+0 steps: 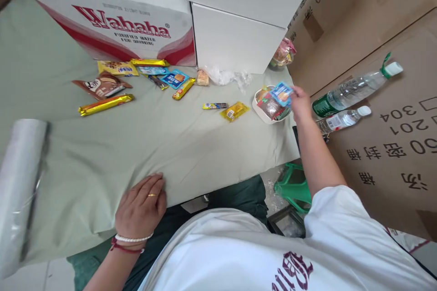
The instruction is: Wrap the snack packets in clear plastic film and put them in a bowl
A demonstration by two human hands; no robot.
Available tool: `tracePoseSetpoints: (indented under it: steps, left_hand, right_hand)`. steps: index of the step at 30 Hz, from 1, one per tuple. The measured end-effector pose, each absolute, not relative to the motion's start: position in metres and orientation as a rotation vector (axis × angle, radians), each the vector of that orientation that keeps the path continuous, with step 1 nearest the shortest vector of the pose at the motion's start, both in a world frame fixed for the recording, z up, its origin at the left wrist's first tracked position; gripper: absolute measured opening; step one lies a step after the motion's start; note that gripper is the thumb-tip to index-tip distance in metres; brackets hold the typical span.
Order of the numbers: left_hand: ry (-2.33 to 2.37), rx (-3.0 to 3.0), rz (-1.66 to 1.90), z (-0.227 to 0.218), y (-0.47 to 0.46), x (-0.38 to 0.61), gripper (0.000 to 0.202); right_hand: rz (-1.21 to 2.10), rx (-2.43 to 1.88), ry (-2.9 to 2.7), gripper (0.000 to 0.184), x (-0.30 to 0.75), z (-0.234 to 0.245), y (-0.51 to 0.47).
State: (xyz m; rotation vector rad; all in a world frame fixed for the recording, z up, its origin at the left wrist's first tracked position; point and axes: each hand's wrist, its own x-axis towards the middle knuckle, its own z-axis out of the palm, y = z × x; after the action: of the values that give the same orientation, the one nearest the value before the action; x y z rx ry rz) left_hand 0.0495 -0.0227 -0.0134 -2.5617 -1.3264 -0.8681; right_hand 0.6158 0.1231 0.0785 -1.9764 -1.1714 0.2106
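My right hand (300,102) reaches far right and pinches a small blue snack packet (282,92) just over a white bowl (260,110) that holds several wrapped snacks. My left hand (141,207) rests palm down on the pale green cloth (170,145) at the table's near edge, fingers flat, a ring on one finger and bracelets at the wrist. Loose snacks lie on the cloth: a yellow packet (234,111), a thin striped stick (215,106), a gold bar (105,104), a brown wrapper (101,86) and several blue and yellow packets (175,79) near the boxes.
A Wahaha carton (112,18) and white boxes (235,36) line the back. Brown cartons (392,136) stand at the right with two water bottles (351,91) lying on them. A roll of clear film (18,177) lies at the left edge. A green stool (293,186) is below.
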Motion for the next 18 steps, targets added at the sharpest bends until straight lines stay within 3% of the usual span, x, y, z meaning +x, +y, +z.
tracePoseSetpoints:
  steps: [5, 9, 18]
  left_hand:
    - [-1.316, -2.559, -0.875, -0.014, -0.023, 0.048, 0.043]
    - [-1.331, -2.554, -0.87, -0.016, -0.024, 0.047, 0.047]
    - [-1.358, -2.576, -0.891, -0.019, -0.027, 0.046, 0.041]
  right_hand:
    - [-0.276, -2.356, -1.213, 0.042, 0.582, 0.064, 0.112]
    - [-0.45, -2.292, -1.298, 0.045, 0.581, 0.073, 0.109]
    - [-0.211, -2.158, -1.815, 0.056, 0.564, 0.055, 0.117]
